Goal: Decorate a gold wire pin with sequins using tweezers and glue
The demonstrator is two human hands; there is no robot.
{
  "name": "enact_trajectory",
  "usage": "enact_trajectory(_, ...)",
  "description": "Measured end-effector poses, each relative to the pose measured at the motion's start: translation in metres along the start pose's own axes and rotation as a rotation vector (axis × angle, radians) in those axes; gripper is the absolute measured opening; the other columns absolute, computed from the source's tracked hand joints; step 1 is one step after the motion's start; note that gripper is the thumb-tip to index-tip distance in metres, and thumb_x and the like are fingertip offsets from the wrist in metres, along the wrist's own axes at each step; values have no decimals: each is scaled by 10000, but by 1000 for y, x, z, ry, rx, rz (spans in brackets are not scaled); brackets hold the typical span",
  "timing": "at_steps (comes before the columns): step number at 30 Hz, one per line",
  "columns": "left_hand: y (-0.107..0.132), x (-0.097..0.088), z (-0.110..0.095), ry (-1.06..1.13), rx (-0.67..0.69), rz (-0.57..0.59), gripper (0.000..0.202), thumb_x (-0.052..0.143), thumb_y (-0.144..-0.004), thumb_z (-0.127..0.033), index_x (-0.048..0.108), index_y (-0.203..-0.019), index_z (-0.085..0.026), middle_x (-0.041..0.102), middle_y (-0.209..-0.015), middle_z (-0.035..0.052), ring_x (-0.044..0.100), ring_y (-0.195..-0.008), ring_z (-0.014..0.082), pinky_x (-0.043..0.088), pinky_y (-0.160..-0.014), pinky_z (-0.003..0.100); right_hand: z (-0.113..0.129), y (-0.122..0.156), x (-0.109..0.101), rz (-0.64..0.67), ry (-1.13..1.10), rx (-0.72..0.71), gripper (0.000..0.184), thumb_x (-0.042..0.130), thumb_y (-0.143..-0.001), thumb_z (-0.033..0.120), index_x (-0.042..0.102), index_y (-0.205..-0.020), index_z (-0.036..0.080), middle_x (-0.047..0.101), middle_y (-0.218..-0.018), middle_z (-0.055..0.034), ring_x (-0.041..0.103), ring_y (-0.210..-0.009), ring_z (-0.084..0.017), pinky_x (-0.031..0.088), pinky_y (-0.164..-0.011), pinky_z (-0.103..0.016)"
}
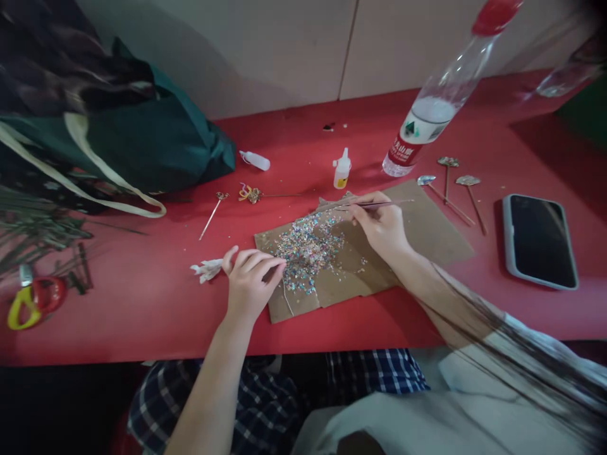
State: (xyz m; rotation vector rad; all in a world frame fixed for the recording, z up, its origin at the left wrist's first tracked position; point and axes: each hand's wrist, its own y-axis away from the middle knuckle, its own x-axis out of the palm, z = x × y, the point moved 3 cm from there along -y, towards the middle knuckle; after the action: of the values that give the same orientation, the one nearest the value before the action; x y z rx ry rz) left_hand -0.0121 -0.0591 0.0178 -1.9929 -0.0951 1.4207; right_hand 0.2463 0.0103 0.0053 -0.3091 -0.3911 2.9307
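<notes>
A brown cardboard sheet (427,234) lies on the red table (142,309), with a heap of small glittering sequins (306,249) spread over its left half. My right hand (382,224) pinches a thin stick (389,203) that lies almost level, its tip over the top of the sequin heap. My left hand (251,278) rests at the cardboard's left edge, fingers curled and pinched on a thin thread or wire (287,300) that I can barely make out. A crumpled white scrap (207,269) lies just left of that hand.
A water bottle (439,101) stands behind the cardboard, with two small glue bottles (342,169) (255,160) nearby. Three finished sticks (455,189) lie right of it, two more (232,201) to the left. A phone (539,240) lies far right, a green bag (142,139) and scissors (31,303) far left.
</notes>
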Motion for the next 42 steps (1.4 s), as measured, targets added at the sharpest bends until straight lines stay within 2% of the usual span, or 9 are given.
enact_trajectory(7, 6, -3, -11, -41, 57, 42, 72, 615, -854, -292, 660, -797, -298, 703, -819, -68, 596, -877, 158, 208, -1053, 451, -7, -3, -3, -14, 169, -39, 166, 524, -829, 314, 595, -885, 175, 656, -755, -36, 593, -648, -127, 460, -621, -269)
enact_trajectory(11, 11, -4, -18, -44, 68, 85, 103, 585, -872, -294, 670, -812, -298, 710, -849, -52, 593, -908, 165, 203, -1061, 460, -7, 0, -8, 37, 220, -53, 166, 560, -801, 307, 645, -905, 210, 693, -860, -37, 608, -685, -150, 466, -655, -289)
enact_trajectory(16, 15, -8, -22, -62, 60, 66, 124, 575, -876, -295, 676, -807, -280, 703, -833, -30, 593, -901, 163, 220, -1064, 449, 1, 37, -28, 88, 229, -94, 212, 549, -818, 313, 652, -987, 234, 695, -1006, -39, 647, -911, -197, 482, -818, -325)
enact_trajectory(20, 15, -12, -24, -72, 60, 47, 120, 574, -875, -296, 678, -818, -276, 701, -836, -20, 596, -909, 165, 220, -1068, 447, 4, 74, -42, 71, 204, -113, 251, 530, -841, 351, 635, -1009, 197, 689, -1006, -76, 652, -949, -215, 492, -858, -349)
enact_trajectory(23, 15, -13, -22, -66, 48, 27, 116, 572, -877, -300, 679, -838, -276, 701, -835, -15, 598, -909, 169, 221, -1066, 453, 4, 88, -44, 44, 189, -117, 263, 514, -859, 359, 624, -1027, 189, 681, -1032, -90, 649, -967, -218, 498, -874, -364)
enact_trajectory(35, 14, -14, -18, -40, 58, 5, 128, 569, -882, -312, 689, -841, -292, 713, -866, -25, 590, -899, 170, 224, -1055, 445, -1, 85, -40, 36, 243, -90, 217, 554, -831, 311, 653, -982, 191, 701, -988, -79, 663, -921, -226, 509, -835, -362)
enact_trajectory(42, 16, -12, -21, -11, 57, 10, 132, 569, -881, -308, 688, -825, -294, 713, -867, -33, 583, -904, 168, 209, -1063, 438, 3, 82, -42, 88, 309, -8, 200, 568, -820, 347, 651, -862, 170, 711, -885, -87, 669, -843, -222, 506, -761, -333)
